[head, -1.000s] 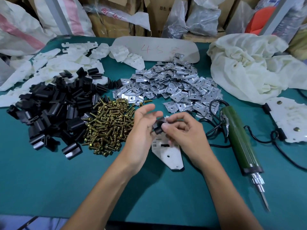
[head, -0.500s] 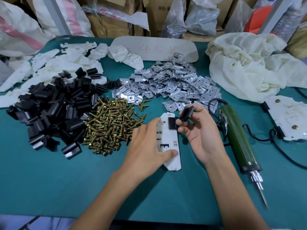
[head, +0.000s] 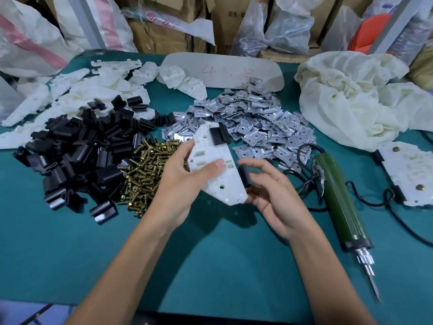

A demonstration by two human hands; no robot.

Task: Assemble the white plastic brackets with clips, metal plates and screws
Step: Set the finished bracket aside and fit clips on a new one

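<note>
Left grip (head: 177, 184) clasps bracket (head: 230, 184); clip (head: 244, 175) partly hidden.

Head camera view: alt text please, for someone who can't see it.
The left hand holds a white bracket above the table, one black clip seated on its far edge, while the right hand pinches a second clip at its right edge. Black clips, brass screws and metal plates lie heaped behind; a green screwdriver lies at right.
</note>
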